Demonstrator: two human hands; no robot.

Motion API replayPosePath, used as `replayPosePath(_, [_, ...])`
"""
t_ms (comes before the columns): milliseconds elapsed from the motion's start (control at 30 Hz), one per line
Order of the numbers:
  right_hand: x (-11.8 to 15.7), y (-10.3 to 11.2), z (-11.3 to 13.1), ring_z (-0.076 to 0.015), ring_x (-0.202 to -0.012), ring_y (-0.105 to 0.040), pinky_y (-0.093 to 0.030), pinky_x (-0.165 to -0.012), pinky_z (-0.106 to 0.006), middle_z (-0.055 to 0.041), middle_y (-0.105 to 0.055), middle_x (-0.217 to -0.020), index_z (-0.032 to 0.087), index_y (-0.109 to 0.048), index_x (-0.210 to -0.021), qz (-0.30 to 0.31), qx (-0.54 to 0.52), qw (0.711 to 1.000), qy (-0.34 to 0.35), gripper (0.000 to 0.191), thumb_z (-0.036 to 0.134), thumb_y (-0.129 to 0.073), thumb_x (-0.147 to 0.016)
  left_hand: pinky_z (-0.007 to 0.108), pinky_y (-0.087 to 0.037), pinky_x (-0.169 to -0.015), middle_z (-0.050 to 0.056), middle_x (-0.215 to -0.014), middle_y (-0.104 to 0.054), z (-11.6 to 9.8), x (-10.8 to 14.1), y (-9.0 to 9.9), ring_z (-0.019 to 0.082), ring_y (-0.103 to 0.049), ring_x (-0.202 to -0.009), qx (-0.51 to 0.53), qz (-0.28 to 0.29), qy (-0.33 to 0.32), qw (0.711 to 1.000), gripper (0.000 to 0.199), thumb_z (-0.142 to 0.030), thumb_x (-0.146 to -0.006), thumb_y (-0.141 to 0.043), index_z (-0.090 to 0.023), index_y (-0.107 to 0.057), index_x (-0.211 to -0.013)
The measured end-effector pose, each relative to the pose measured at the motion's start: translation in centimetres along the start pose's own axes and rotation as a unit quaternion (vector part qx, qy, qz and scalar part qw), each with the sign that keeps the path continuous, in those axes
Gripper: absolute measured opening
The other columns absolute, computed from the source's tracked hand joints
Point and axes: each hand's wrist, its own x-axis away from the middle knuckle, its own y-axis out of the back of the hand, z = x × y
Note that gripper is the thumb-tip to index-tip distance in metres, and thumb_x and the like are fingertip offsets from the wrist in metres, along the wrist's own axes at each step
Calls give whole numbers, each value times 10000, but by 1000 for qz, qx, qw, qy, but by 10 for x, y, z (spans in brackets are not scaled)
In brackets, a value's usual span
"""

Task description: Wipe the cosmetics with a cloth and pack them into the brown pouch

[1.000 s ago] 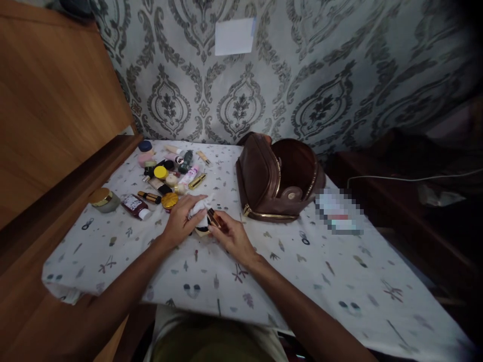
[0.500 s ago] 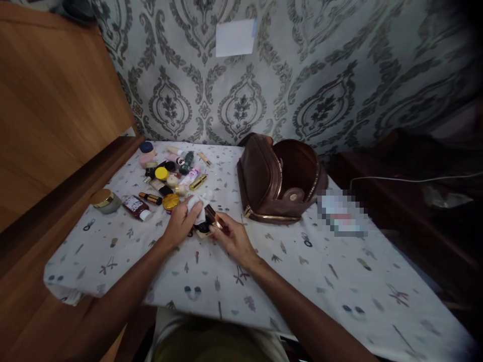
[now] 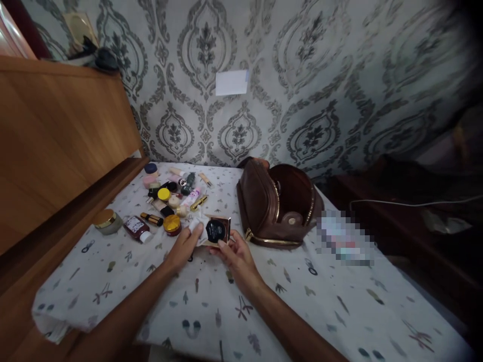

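Note:
A small flat case [image 3: 218,230], dark with a gold edge and a black round label, is gripped at its right side by my right hand [image 3: 240,257]. My left hand [image 3: 184,245] pinches a crumpled white tissue [image 3: 198,226] against the left side of that case. Just beyond my left hand, on the patterned cloth, are a gold-lidded jar [image 3: 172,224], a dark bottle with a white cap [image 3: 136,229] and a black-and-gold tube [image 3: 151,219]. A yellow-lidded jar [image 3: 163,194] stands among several other tubes and jars farther back.
An open brown leather bag [image 3: 260,206] stands right of the hands. Beyond it lies a blurred-out item [image 3: 345,238]. A wide gold-lidded jar [image 3: 107,221] is at the left, near a wooden cabinet [image 3: 64,141]. The patterned wall rises behind the table.
The case has been turned so its round black label faces up toward me. The view has tilted upward, so the table and its items appear lower.

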Motion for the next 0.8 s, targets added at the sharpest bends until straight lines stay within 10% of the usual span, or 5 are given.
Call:
replayPosePath(300, [4,0,15,-169,-727,-619,-495,-536,-254,-30,-666,-924,248,-608,-1055,23,115,993,12,408,521,-733,-779,254,-471,-473,11,-659,-652,-3,-1,5,147,-574,-530,49,88,19,995,526,-685,-748,-660,-164,-644,-822])
replayPosePath(433, [4,4,21,-112,-557,-452,-379,-491,-234,9,-529,-626,180,-637,-715,-29,192,981,27,443,608,-631,-830,243,-455,-416,8,-570,-620,-2,-5,12,135,-552,-467,65,110,36,991,521,-668,-685,-732,-160,-620,-712])
replayPosePath(800, [-3,5,20,-125,-624,-610,-520,-569,-238,-18,-693,-743,169,-706,-811,-2,-29,996,-89,371,487,-835,-672,223,-451,-377,-12,-629,-637,0,-12,9,122,-570,-447,164,36,78,983,484,-608,-695,-736,-178,-633,-891])
